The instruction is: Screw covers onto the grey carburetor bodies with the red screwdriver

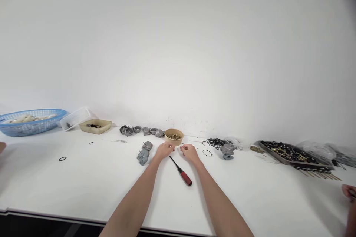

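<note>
Both of my hands are on the white table, just in front of a tan round bowl [174,142] of small brass-coloured screws or similar parts. My left hand [164,150] is closed, its fingertips pinched together; anything between them is too small to make out. A short gap to its right, my right hand [189,152] is also pinched, its contents hidden. Below and between them lies a screwdriver [183,174] with a red and black handle, its tip toward my left hand. Two grey metal carburetor-like castings [143,155] sit left of my left hand.
More grey castings [137,129] line the wall. Leftward are a beige tray [108,126], a clear bin [78,116] and a blue basket [16,131]. Rightward are black rings [217,142], another casting [227,152] and a loaded dark tray [289,161]. Another person's hand [347,190] shows far right.
</note>
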The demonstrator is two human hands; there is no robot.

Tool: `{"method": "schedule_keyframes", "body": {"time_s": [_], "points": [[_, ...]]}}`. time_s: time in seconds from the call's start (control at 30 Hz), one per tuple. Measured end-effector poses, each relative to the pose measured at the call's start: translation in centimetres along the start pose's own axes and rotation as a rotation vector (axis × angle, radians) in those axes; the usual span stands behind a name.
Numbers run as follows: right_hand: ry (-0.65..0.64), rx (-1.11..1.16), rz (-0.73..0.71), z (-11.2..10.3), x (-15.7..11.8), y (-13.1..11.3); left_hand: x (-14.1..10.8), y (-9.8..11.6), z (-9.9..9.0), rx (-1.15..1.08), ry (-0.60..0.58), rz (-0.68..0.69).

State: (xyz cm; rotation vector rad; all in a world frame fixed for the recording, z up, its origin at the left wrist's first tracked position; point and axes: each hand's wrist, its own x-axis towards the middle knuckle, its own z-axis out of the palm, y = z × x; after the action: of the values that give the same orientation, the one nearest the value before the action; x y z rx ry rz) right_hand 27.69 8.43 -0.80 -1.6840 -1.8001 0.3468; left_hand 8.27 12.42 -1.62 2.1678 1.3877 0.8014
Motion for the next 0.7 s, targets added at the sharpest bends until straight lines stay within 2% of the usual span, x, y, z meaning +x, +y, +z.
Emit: {"method": "schedule_keyframes", "body": {"time_s": [0.23, 0.7], "points": [[-0.024, -0.076, -0.043, 1.2, 0.2, -1.3, -0.2, 0.5, 0.6, 0.106, -0.005, -0.013], [-0.042, -0.108, -0.027, 1.3, 0.4, -1.3, -0.1, 0.4, 0.5, 0.128, -0.030, -0.012]]}}
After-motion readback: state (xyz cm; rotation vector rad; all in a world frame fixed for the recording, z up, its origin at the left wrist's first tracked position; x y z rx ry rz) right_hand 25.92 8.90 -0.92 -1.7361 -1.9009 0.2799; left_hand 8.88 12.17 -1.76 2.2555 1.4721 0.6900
